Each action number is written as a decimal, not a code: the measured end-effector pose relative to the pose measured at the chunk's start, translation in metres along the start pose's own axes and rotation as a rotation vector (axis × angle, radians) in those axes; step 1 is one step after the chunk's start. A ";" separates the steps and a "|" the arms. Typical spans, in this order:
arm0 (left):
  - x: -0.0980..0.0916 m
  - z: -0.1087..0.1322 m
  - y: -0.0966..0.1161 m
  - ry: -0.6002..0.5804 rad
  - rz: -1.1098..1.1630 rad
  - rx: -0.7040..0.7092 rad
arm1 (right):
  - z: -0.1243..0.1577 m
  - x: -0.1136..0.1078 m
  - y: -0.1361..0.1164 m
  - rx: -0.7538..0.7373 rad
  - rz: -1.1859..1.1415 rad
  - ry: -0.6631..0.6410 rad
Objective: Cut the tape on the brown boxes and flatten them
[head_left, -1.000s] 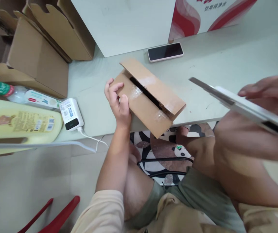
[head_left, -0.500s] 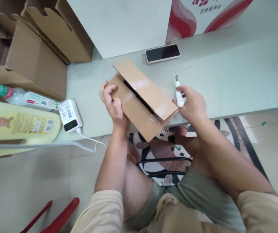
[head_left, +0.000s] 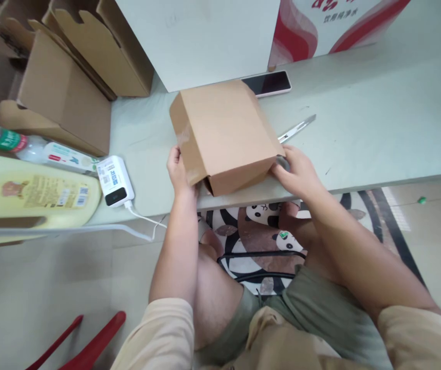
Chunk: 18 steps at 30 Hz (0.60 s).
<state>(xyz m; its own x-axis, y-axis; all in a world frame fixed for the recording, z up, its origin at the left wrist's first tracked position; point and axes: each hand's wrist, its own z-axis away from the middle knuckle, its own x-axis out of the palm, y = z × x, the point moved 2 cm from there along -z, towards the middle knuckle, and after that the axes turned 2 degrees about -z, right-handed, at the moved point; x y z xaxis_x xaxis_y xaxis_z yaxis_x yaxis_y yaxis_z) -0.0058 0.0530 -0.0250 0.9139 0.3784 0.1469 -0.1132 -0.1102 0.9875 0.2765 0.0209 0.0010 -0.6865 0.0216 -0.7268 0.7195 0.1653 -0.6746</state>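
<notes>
On pale-green tabletop (head_left: 378,123), brown rectangular cardboard box (head_left: 228,126), turned since earlier. Right hand (head_left: 299,168) pinches its near-right corner; left hand (head_left: 178,169) curls at left side, fingertips hidden, pinch I can't tell. Behind box, part-covered oblong black phone (head_left: 271,82). Right of box, slim silvery cutter (head_left: 298,127), previously hand-held.
</notes>
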 end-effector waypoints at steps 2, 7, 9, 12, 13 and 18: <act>0.002 0.002 0.002 0.070 0.065 -0.034 | 0.000 -0.001 0.000 0.042 -0.102 0.017; 0.011 0.009 0.011 -0.079 0.184 -0.164 | 0.004 0.001 0.004 0.032 -0.320 0.104; 0.012 0.011 0.015 -0.087 0.162 -0.136 | 0.004 0.003 0.005 -0.007 -0.386 0.101; 0.011 0.011 0.018 -0.090 0.109 -0.079 | 0.003 0.006 0.006 -0.029 -0.445 0.073; 0.011 0.010 0.019 -0.096 0.096 -0.070 | 0.002 0.007 0.006 -0.026 -0.457 0.071; 0.006 0.007 0.020 -0.126 0.083 -0.096 | 0.000 0.009 0.010 0.016 -0.533 0.112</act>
<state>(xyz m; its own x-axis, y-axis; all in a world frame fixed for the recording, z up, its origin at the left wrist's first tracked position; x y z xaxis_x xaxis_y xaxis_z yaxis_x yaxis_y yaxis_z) 0.0002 0.0464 -0.0052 0.9407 0.2531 0.2257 -0.2213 -0.0460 0.9741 0.2774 0.0224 -0.0122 -0.9630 0.0435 -0.2658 0.2693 0.1673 -0.9484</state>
